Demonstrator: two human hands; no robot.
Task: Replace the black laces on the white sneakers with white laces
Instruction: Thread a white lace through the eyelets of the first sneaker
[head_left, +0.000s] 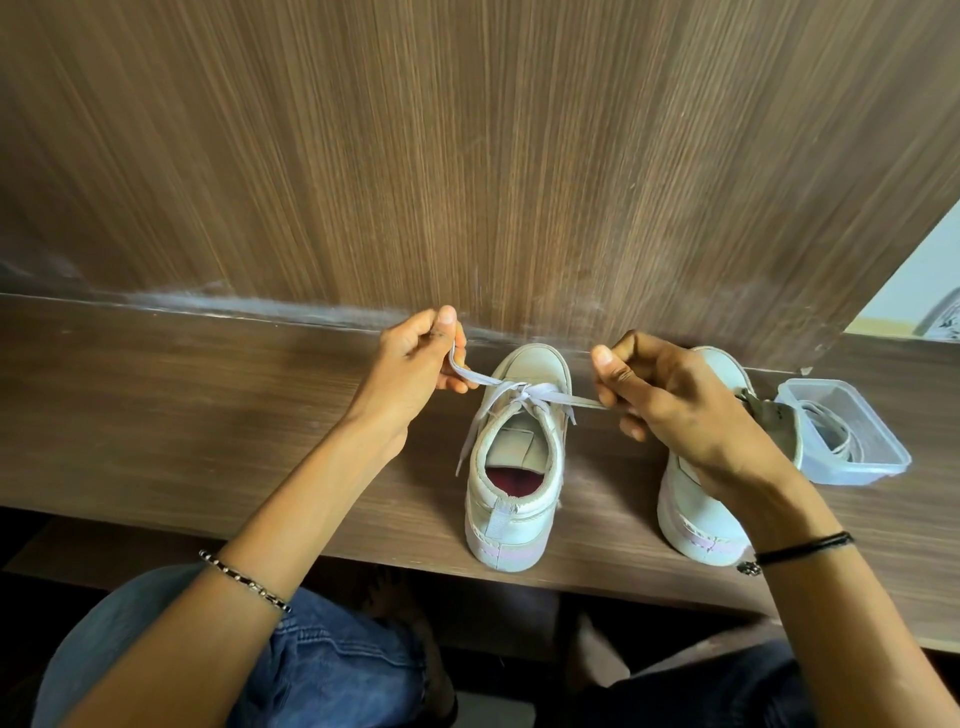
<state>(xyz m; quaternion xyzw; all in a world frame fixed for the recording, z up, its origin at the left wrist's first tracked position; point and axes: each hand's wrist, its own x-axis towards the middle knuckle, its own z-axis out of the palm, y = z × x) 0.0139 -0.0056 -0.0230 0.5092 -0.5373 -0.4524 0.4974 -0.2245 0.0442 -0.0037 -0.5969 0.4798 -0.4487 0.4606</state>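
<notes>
From the head view, the left hand (415, 364) has its fingers (451, 383) and thumb curled, pinching one end of the white lace (524, 389). The right hand (670, 400) has its fingers (609, 401) curled too, pinching the other end. Between the two sets of fingers the lace runs taut and crosses in a knot over the top eyelets of a white sneaker (514, 467). This sneaker stands on the bench (208, 415) with its heel toward the person. Loose lace tails hang down on both sides of the shoe. A second sneaker (685, 514) sits under the right fingers and wrist, partly hidden. Beyond the right fingers, to the outside, a clear container (857, 473) holds coiled laces (831, 431). A wooden panel (467, 156) rises just behind both hands.
</notes>
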